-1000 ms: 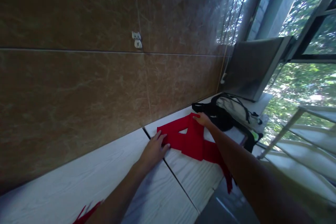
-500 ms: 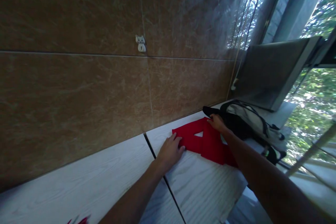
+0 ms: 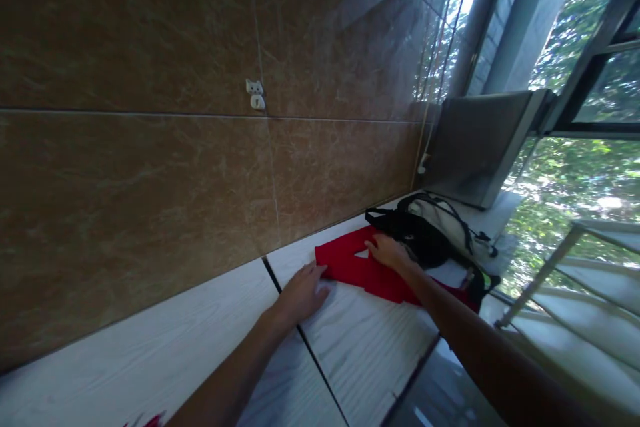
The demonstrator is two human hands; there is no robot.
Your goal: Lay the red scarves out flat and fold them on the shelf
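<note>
A flat red piece (image 3: 345, 260), whose material I cannot make out for certain, lies along the wall on the pale surface. It has a small triangular gap near its middle, and overlapping layers show to the right. At its left end my left hand (image 3: 303, 293) rests with fingers stretched out, the fingertips touching the red edge. My right hand (image 3: 390, 252) lies on the red piece beside the gap, fingers extended and pressed down on it. The right forearm covers part of its right side. Just beyond my right hand is a black bag (image 3: 425, 240).
A brown tiled wall (image 3: 150, 180) with a small white cat figure (image 3: 256, 95) borders the pale wooden surface (image 3: 200, 340). A dark gap (image 3: 320, 367) crosses that surface. At the far right stand a grey panel-like box (image 3: 475, 147), windows and a metal railing (image 3: 545, 270).
My right hand has shifted from the red piece's upper corner by the black bag to its middle near the gap. My left hand stays at the left end. The view has turned slightly right.
</note>
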